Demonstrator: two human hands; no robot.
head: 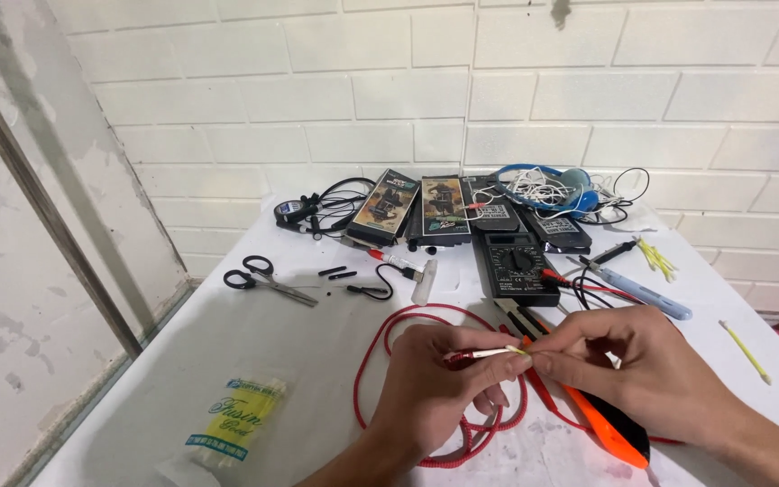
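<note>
My left hand (435, 388) pinches the end of a red braided cable (380, 347) whose loops lie on the white table (254, 352). My right hand (633, 365) grips a thin white swab stick (498, 353) between thumb and forefinger, its tip meeting the cable's end in my left fingers. An orange-handled tool (610, 424) lies under my right hand.
A black multimeter (520, 266) with red and black leads sits just behind my hands. Black-handled scissors (263, 280) lie left, a packet of swabs (236, 419) at front left. Boxes, a blue headset (552, 185), tangled wires and yellow sticks (655, 257) crowd the back by the brick wall.
</note>
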